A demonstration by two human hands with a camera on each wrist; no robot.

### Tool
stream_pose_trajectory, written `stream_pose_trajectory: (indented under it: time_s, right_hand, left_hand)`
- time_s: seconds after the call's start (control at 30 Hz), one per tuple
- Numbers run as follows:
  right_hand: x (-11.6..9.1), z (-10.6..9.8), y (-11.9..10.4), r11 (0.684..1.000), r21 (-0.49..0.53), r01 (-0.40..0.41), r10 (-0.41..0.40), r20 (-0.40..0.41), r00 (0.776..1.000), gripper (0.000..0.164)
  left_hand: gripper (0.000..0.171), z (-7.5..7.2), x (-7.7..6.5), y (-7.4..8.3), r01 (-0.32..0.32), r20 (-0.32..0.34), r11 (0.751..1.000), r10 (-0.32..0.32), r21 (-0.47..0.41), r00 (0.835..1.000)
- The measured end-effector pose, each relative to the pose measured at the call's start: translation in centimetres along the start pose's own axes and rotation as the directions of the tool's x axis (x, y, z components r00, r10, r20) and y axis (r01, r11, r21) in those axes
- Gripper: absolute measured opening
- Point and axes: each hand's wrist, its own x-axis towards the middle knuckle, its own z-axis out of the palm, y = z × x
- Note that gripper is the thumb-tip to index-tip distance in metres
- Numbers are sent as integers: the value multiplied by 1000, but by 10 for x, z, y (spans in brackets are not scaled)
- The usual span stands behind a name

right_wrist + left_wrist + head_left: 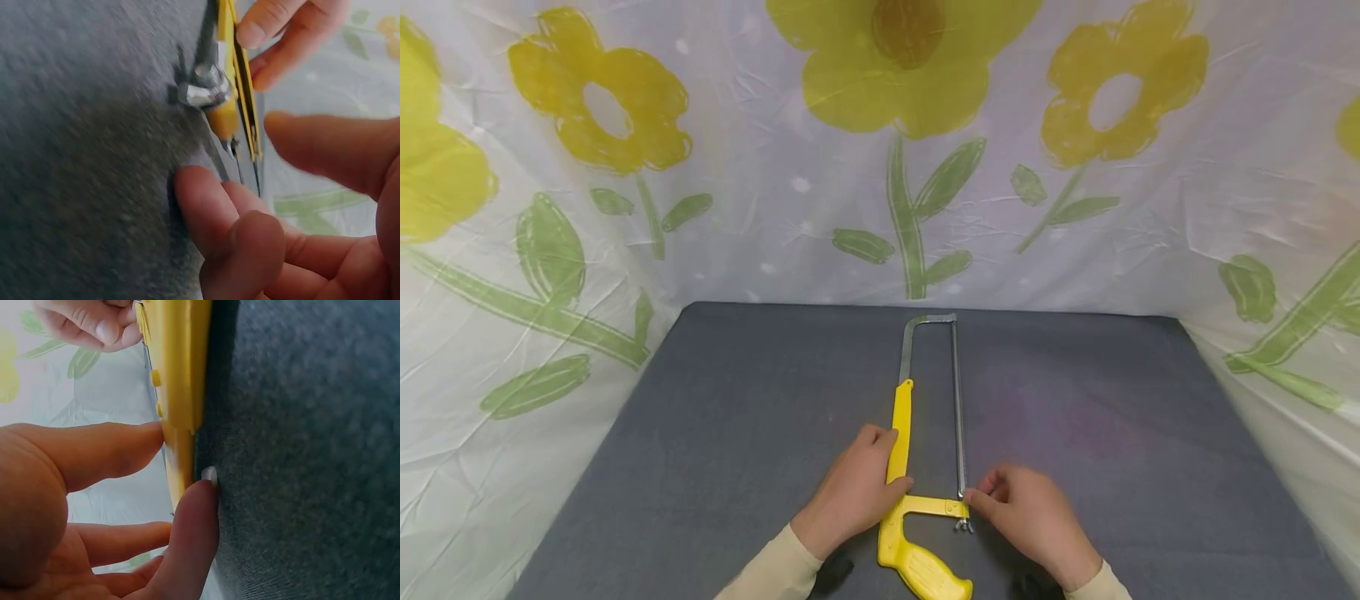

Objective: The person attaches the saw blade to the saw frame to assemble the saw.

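A hacksaw [897, 533] with a yellow handle and a silver front frame lies on the dark tabletop, its handle toward me. My left hand [859, 492] grips the yellow frame just above the handle, thumb on one side and fingers on the other, as the left wrist view shows. Along the saw's right side runs the blade [958, 400], ending near a metal wing nut [964, 526]. Beside that near end is my right hand [1030, 512], thumb and fingers apart in the right wrist view. Whether the thumb touches the blade end, I cannot tell.
Dark grey cloth covers the table [737, 400]. A pale curtain [737, 208] printed with yellow flowers hangs behind it and along both sides.
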Motion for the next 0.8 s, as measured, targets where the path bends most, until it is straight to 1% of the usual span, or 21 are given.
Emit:
stream_pose_trajectory:
  time_s: [0.13, 0.27, 0.53, 0.7, 0.8]
  right_hand:
    - [-4, 4, -3, 1000, -13, -16, 16, 35, 999, 37]
    - [-6, 8, -4, 999, -27, -23, 24, 46, 999, 43]
    - [-4, 13, -1, 998, -59, -25, 29, 60, 998, 46]
    - [-4, 14, 0, 997, -61, -40, 45, 83, 995, 50]
    - [-4, 14, -1, 997, -62, -42, 48, 93, 995, 50]
  left_hand:
    - [69, 0, -3, 0, -7, 6, 1000, 7, -13, 1000]
    - [66, -1, -4, 1, 1, 18, 1000, -1, -10, 1000]
    - [65, 1, -1, 2, 35, 37, 999, -35, -12, 999]
    - [64, 2, 0, 1, 40, 37, 999, -39, -19, 999]
    - [65, 2, 0, 1, 31, 32, 999, -31, -20, 999]
